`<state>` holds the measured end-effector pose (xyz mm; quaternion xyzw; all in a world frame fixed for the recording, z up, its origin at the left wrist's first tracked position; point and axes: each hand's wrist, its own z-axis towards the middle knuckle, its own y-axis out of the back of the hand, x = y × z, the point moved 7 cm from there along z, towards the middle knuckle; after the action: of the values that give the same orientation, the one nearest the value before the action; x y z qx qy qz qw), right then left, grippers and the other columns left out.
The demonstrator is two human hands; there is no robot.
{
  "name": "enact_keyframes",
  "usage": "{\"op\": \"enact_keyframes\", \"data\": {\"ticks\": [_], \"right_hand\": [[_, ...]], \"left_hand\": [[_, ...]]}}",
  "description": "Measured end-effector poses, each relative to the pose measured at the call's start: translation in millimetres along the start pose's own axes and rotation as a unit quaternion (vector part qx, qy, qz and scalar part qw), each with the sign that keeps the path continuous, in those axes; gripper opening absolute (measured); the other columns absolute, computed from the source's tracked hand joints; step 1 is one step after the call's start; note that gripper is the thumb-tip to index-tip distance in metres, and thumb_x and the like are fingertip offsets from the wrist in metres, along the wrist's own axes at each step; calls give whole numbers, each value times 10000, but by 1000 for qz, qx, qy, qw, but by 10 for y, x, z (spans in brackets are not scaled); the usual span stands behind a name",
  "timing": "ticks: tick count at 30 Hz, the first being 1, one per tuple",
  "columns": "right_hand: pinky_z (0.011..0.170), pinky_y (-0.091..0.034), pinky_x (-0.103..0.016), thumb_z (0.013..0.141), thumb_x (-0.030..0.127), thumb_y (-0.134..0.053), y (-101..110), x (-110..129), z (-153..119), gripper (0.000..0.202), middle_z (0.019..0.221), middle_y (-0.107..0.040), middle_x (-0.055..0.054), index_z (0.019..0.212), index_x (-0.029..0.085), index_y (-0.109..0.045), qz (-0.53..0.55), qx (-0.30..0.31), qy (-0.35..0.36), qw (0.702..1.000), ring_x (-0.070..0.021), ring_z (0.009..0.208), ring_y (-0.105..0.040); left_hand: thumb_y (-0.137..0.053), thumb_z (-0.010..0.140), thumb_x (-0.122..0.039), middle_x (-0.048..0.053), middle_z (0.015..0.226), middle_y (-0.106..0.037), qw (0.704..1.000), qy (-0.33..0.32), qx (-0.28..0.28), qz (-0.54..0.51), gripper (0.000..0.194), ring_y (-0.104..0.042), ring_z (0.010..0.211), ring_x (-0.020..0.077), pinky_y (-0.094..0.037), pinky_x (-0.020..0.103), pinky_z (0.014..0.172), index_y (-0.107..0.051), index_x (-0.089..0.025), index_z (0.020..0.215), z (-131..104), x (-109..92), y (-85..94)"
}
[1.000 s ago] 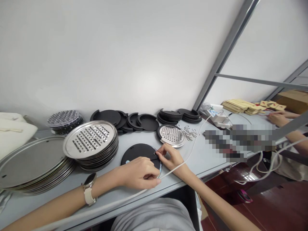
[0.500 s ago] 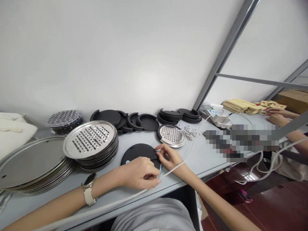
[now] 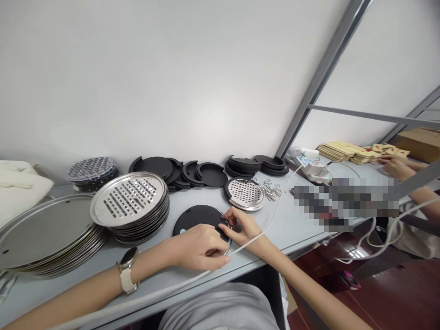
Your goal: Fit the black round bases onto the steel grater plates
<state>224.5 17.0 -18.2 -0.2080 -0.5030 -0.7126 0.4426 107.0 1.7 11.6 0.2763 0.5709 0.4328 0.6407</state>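
Observation:
A black round disc (image 3: 199, 215) lies flat on the table between my hands, its front part covered by them. My left hand (image 3: 201, 247) rests over its near edge, fingers curled and thumb stretched to the right. Its fingertips are hidden, so whatever it grips does not show. At the disc's right edge, my right hand (image 3: 242, 225) pinches a small shiny metal clip (image 3: 227, 223) between thumb and finger. Just behind stands a round metal grater plate (image 3: 246, 192) in a black rim. Beside that, loose metal hooks (image 3: 273, 190) are scattered.
Stacked grater plates (image 3: 129, 199) and large metal discs (image 3: 44, 233) fill the left. Black round holders (image 3: 213, 175) line the wall. A white cable (image 3: 275, 208) crosses before my right wrist. Another person's hands (image 3: 395, 167) are at far right, beyond a metal frame post (image 3: 319, 73).
My right hand has turned slightly and its fingertips have shifted a little over the disc; the metal clip in them now shows more clearly. My left hand stays where it was.

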Motion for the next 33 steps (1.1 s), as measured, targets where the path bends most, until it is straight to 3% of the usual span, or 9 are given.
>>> {"op": "enact_keyframes", "data": {"ticks": [13, 23, 29, 33], "right_hand": [[539, -370, -237, 847, 437, -647, -36, -41, 9, 275, 651, -480, 45, 855, 192, -523, 26, 27, -37, 999, -106, 571, -431], [522, -338, -229, 872, 411, -619, -80, -75, -14, 248, 619, -435, 68, 919, 202, -496, -14, 36, -40, 998, -102, 539, -416], [572, -364, -251, 924, 380, -525, -109, -67, -42, 194, 671, -467, 50, 987, 219, -438, -96, 39, -53, 993, -133, 582, -485], [579, -378, -256, 983, 362, -379, -43, -55, -22, 150, 671, -479, 36, 972, 220, -426, -65, 16, -70, 995, -142, 584, -499]], "left_hand": [[-510, 886, -262, -47, 518, -380, 1000, 7, 3, -5, 375, -342, 530, 116, -296, 282, 592, -313, -186, 576, -6, 16, -10], [-529, 881, -247, -51, 523, -376, 1000, 15, 7, 3, 370, -339, 542, 112, -286, 266, 606, -306, -180, 594, -8, 31, -26], [-537, 880, -253, -48, 534, -380, 1000, 19, 10, 3, 369, -348, 558, 116, -278, 266, 609, -306, -181, 601, -8, 31, -28], [-520, 895, -259, -46, 533, -378, 1000, 9, 5, 2, 373, -343, 553, 120, -285, 269, 623, -301, -183, 603, 1, 6, -10]]}}
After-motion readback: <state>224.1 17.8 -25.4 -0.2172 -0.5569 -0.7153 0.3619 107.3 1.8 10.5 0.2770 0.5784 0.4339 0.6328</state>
